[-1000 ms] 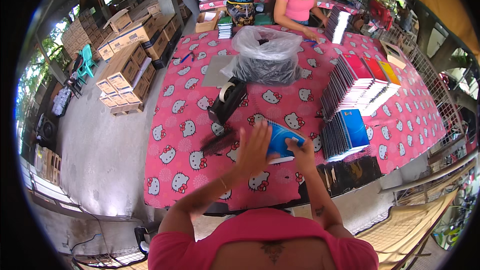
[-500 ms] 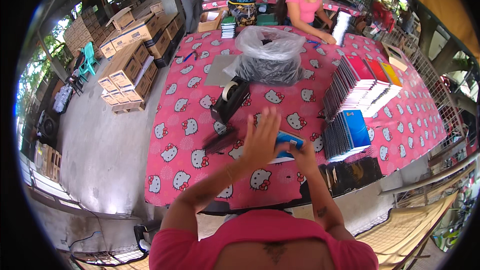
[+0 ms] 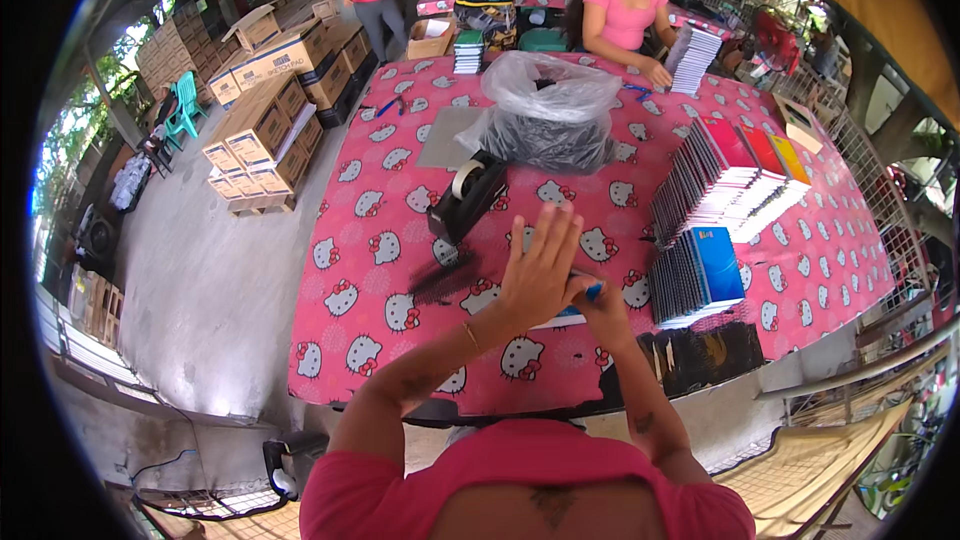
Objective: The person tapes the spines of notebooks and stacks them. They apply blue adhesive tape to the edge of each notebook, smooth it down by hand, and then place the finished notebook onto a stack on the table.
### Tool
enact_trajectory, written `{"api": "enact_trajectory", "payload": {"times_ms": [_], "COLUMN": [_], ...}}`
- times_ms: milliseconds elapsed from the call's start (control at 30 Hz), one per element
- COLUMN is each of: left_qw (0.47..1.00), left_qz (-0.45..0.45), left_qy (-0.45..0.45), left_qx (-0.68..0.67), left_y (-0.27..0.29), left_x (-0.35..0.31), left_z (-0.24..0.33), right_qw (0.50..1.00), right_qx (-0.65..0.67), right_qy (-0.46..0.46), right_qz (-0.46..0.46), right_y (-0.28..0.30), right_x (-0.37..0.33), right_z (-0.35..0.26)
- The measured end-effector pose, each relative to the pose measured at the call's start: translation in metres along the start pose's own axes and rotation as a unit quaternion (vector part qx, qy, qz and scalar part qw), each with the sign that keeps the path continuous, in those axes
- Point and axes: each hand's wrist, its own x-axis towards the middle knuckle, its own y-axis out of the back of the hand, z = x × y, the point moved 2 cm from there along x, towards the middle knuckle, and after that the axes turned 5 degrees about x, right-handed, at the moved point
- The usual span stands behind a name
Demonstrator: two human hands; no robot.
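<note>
My left hand (image 3: 540, 265) lies flat with its fingers stretched out, over a small blue notebook (image 3: 568, 318). It covers most of the cover. My right hand (image 3: 603, 312) grips the notebook's right side, the thumb near a bit of blue cover. Right of my hands stands a stack of blue spiral notebooks (image 3: 716, 265). Beyond it rise taller stacks of red and pink notebooks (image 3: 722, 145) and yellow ones (image 3: 787, 152). A black tape dispenser (image 3: 467, 198) sits ahead of my left hand, and something dark and ribbed (image 3: 446, 278) lies nearer.
A clear plastic bag (image 3: 548, 115) with dark contents stands mid-table on the pink patterned cover (image 3: 350, 350). Across the table, a co-worker in pink (image 3: 620, 15) handles a notebook stack (image 3: 693, 58). Pliers (image 3: 392, 105) lie at the far left. Cartons (image 3: 255, 135) are piled on the floor leftward.
My left hand has come down closer over the blue notebook, hiding more of its cover. The co-worker's notebook stack has tilted to show more of its pages. The view has shifted slightly.
</note>
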Motion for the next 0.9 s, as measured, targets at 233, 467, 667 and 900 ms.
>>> {"api": "enact_trajectory", "payload": {"times_ms": [233,467,667,900], "left_qw": [0.996,0.996,0.997,0.982], "left_qz": [0.0,-0.043,-0.034,-0.144], "left_qy": [-0.004,-0.064,-0.048,-0.052], "left_qx": [-0.09,-0.055,-0.055,-0.112], "left_y": [-0.029,-0.043,-0.052,-0.052], "left_x": [-0.042,-0.047,-0.075,-0.022], "left_z": [0.009,0.006,0.022,0.004], "right_qw": [0.998,0.998,0.995,0.981], "right_qx": [-0.036,-0.027,-0.102,-0.173], "right_qy": [-0.039,-0.018,-0.012,0.081], "right_qz": [-0.014,-0.045,-0.007,-0.016], "right_y": [0.025,0.029,0.027,0.04], "right_x": [0.005,-0.001,0.007,0.013], "right_z": [0.039,0.066,0.044,0.06]}}
